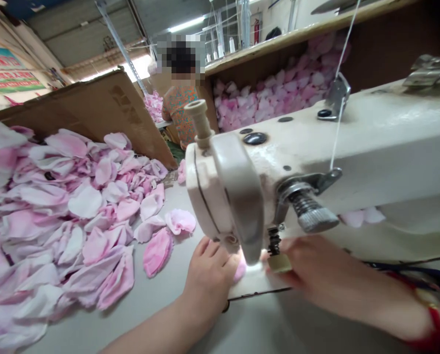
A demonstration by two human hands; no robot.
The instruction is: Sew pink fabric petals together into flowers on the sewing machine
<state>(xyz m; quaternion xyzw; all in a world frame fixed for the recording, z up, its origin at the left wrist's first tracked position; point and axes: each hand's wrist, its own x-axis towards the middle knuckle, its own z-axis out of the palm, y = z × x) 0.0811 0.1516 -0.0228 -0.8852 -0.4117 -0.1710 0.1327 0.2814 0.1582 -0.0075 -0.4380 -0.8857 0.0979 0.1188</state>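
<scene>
A white sewing machine [227, 196] stands in front of me, its head over a lit needle area. My left hand [210, 270] is left of the needle area, fingers curled, with the thumb side against a small pink fabric piece [241, 269]. Most of that piece is hidden by the hand and the machine head. On the other side, my right hand [315, 268] reaches in beside the needle area, slightly blurred. Its fingertips are hidden behind the machine parts. Close to my left hand lie a pink petal-shaped fabric piece [158, 252] and a paler one [181, 221].
A large heap of pink and white fabric pieces [83, 201] covers the table's left side, backed by a cardboard sheet [90, 113]. More pieces [271, 93] fill a box behind the machine. Another person [183, 103] is farther back. White thread [338, 123] runs down to the machine.
</scene>
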